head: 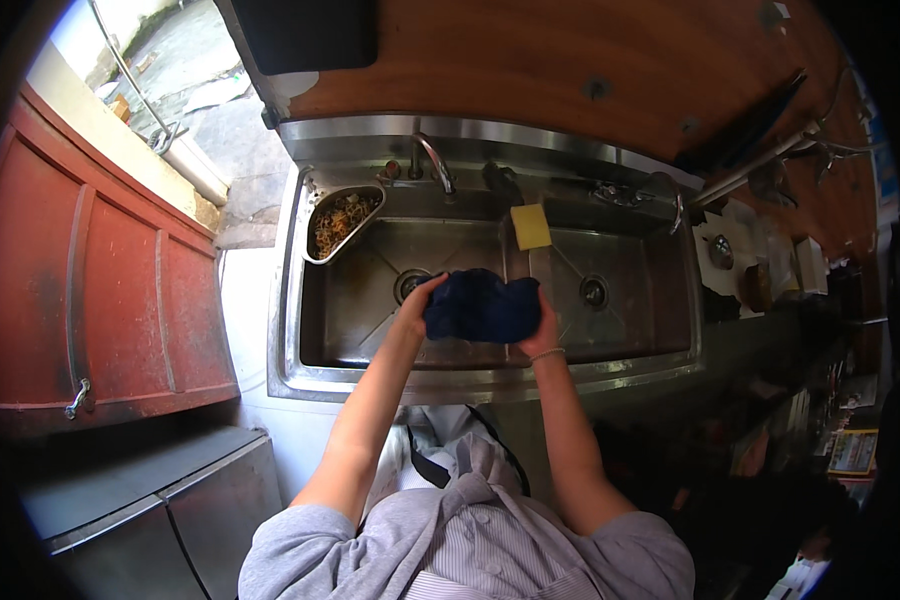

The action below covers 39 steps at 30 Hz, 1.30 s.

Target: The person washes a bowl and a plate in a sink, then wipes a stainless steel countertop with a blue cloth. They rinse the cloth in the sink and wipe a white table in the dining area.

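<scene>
Between my two hands, over the double stainless-steel sink [360,319], is a bunched dark blue cloth [480,307]. My left hand [422,304] grips its left end, thumb along the top edge. At the other end my right hand [538,330] has hold of the cloth, a thin bracelet at the wrist; most of its fingers are hidden. Just beyond the cloth, a yellow sponge [531,226] rests on the divider between the basins. The left drain [411,286] is partly covered from sight by the cloth, while the right drain [593,291] shows fully.
A corner strainer basket [345,220] with food scraps sits in the left basin's back corner. Behind the basins stand a curved faucet [435,161] and a second faucet [675,202]. A red door [120,277] is at left, above a metal cabinet [157,487]. Cluttered items fill the right side.
</scene>
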### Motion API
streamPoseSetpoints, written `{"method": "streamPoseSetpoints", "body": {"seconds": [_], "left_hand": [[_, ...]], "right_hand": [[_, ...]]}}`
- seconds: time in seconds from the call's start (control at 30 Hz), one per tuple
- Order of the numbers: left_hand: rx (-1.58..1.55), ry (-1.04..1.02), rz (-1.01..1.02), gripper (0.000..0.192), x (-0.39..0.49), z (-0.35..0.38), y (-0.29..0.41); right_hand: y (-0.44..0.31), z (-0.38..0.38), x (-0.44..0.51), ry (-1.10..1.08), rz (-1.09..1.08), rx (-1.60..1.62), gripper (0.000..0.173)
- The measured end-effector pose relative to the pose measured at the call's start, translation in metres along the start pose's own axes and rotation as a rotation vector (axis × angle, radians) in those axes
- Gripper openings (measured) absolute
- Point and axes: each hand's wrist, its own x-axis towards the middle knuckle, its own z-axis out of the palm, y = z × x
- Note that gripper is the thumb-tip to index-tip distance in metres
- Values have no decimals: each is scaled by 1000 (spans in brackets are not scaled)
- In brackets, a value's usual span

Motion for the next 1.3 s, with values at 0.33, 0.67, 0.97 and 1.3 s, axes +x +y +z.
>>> {"method": "streamPoseSetpoints", "body": {"seconds": [0.33,0.67,0.97,1.3], "left_hand": [[2065,785,1280,35,-16,27,-70],[64,238,405,28,-10,-18,48],[1970,720,1158,36,-6,3,-27],[1413,905,641,44,-30,-86,97]], "right_hand": [[109,-10,65,-395,249,398,44],[92,8,25,47,271,15,48],[123,13,81,-336,430,436,37],[68,-9,40,111,180,76,22]]}}
